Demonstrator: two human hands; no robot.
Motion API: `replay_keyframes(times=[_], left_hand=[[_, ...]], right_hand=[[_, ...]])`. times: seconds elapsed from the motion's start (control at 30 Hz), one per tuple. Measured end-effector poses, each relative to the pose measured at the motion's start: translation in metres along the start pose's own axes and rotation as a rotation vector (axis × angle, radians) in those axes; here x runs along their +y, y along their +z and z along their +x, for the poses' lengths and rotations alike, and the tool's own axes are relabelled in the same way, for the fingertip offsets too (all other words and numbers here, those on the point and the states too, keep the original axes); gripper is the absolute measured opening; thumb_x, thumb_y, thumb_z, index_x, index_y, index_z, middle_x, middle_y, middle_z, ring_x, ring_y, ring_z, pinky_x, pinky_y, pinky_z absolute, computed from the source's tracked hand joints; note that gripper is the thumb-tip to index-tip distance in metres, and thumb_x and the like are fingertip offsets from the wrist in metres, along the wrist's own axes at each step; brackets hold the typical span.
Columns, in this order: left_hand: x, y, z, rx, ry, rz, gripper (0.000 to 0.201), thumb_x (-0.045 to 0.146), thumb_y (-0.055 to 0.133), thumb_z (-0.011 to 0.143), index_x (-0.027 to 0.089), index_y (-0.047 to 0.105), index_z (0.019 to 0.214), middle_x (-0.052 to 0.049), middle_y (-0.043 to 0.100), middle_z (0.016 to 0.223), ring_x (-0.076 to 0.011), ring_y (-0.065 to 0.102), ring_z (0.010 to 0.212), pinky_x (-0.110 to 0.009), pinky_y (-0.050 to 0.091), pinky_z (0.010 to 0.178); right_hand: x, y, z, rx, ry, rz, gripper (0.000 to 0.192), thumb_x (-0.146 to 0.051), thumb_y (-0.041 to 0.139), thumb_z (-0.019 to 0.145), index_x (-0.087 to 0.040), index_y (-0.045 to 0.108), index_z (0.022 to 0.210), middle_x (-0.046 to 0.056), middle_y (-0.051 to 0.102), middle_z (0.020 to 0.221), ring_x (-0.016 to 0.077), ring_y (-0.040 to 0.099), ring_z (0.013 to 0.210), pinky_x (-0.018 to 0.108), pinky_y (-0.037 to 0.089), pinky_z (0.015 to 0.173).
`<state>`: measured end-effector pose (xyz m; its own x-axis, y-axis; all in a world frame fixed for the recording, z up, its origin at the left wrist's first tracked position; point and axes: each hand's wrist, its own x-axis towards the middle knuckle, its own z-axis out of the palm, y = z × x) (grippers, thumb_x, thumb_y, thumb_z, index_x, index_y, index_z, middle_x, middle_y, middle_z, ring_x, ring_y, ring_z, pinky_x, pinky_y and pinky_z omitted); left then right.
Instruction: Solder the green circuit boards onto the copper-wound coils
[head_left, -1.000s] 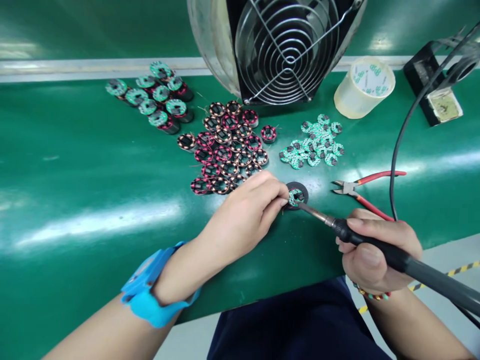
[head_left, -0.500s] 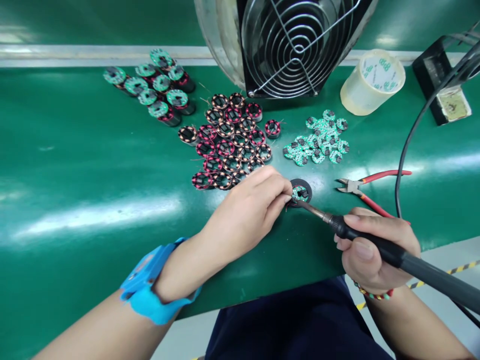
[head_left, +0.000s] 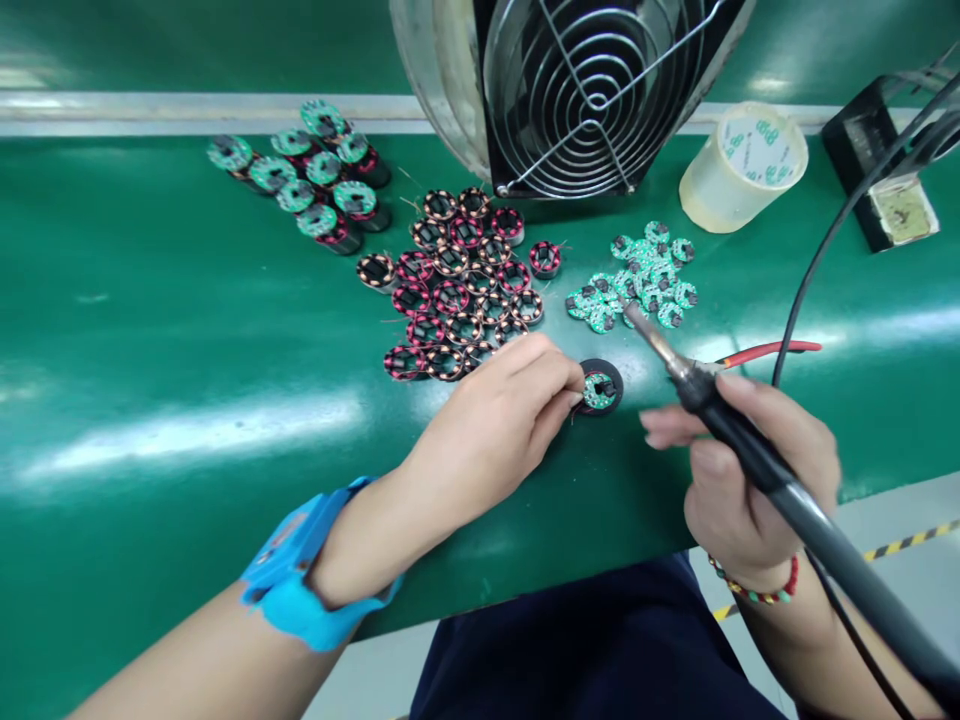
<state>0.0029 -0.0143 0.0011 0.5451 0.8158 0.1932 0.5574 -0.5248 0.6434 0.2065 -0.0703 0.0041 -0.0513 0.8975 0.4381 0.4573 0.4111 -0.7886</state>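
Note:
My left hand (head_left: pixel 499 425) is closed, its thumb and finger pinching the left edge of a small round green circuit board (head_left: pixel 598 391). That board sits within a black ring (head_left: pixel 616 384) on the bench, and a thin wire end shows below my fingertips. Whatever lies right between the fingertips is hidden. My right hand (head_left: pixel 757 480) grips a soldering iron (head_left: pixel 739 440) by its black handle, some fingers lifted off it. The iron's tip is up in the air, apart from the board, and appears in front of a pile of loose round green boards (head_left: pixel 649 270).
Copper-wound motor stators (head_left: pixel 450 295) stand grouped left of the ring. Several board-topped stators (head_left: pixel 315 180) stand farther left. A fan (head_left: pixel 592 100) with a wire guard is at the back. Rightward are a tape roll (head_left: pixel 739 175), a soldering iron stand (head_left: pixel 877 190), red-handled cutters (head_left: pixel 772 350) and a black cable (head_left: pixel 802 290).
The soldering iron's tip has come away from the circuit board, moving up and to the right, and some right fingers have loosened. My left hand has stayed in place.

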Motion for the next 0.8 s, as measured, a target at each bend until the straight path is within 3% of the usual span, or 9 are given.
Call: replay_keyframes(times=[0.07, 0.13, 0.23, 0.5, 0.8], left_hand=[[0.0, 0.0, 0.0, -0.002, 0.002, 0.003, 0.013, 0.009, 0.051, 0.094, 0.013, 0.062, 0.086, -0.003, 0.06, 0.082, -0.0149, 0.056, 0.077, -0.026, 0.046, 0.07], [0.0, 0.0, 0.0, 0.001, 0.01, 0.011, 0.014, 0.01, 0.051, 0.094, 0.013, 0.061, 0.085, -0.003, 0.06, 0.081, -0.0154, 0.056, 0.077, -0.026, 0.046, 0.07], [-0.002, 0.0, 0.0, -0.002, 0.024, 0.041, 0.016, 0.01, 0.049, 0.095, 0.014, 0.06, 0.083, -0.004, 0.06, 0.08, -0.0165, 0.056, 0.076, -0.027, 0.047, 0.069], [-0.007, -0.001, -0.001, -0.071, 0.132, 0.113, 0.023, 0.012, 0.044, 0.097, 0.011, 0.062, 0.084, -0.008, 0.061, 0.082, -0.0197, 0.058, 0.078, -0.031, 0.049, 0.072], [0.002, -0.001, 0.001, -0.049, -0.04, -0.11, 0.012, 0.009, 0.052, 0.092, 0.014, 0.061, 0.085, -0.003, 0.06, 0.085, -0.0148, 0.057, 0.079, -0.026, 0.046, 0.071]], right_hand=[[-0.004, 0.006, 0.01, -0.052, 0.014, -0.036, 0.042, -0.017, 0.055, 0.096, -0.027, 0.051, 0.137, 0.003, 0.077, 0.104, 0.0195, 0.074, 0.093, 0.036, 0.062, 0.084], [-0.006, 0.013, 0.019, -0.192, 0.021, -0.119, 0.044, -0.012, 0.053, 0.096, -0.026, 0.05, 0.137, 0.004, 0.074, 0.114, 0.0204, 0.07, 0.106, 0.039, 0.058, 0.095], [-0.003, 0.021, 0.024, -0.335, 0.003, -0.2, 0.044, -0.011, 0.051, 0.095, -0.023, 0.048, 0.138, 0.008, 0.07, 0.119, 0.0229, 0.065, 0.11, 0.042, 0.054, 0.096], [0.009, 0.027, 0.017, -0.332, -0.005, -0.195, 0.048, -0.01, 0.049, 0.095, -0.024, 0.042, 0.14, 0.006, 0.069, 0.12, 0.0222, 0.063, 0.107, 0.04, 0.051, 0.093], [0.01, 0.025, 0.016, -0.298, -0.017, -0.141, 0.051, -0.01, 0.049, 0.095, -0.025, 0.039, 0.142, 0.007, 0.068, 0.124, 0.0232, 0.064, 0.113, 0.041, 0.053, 0.093]])
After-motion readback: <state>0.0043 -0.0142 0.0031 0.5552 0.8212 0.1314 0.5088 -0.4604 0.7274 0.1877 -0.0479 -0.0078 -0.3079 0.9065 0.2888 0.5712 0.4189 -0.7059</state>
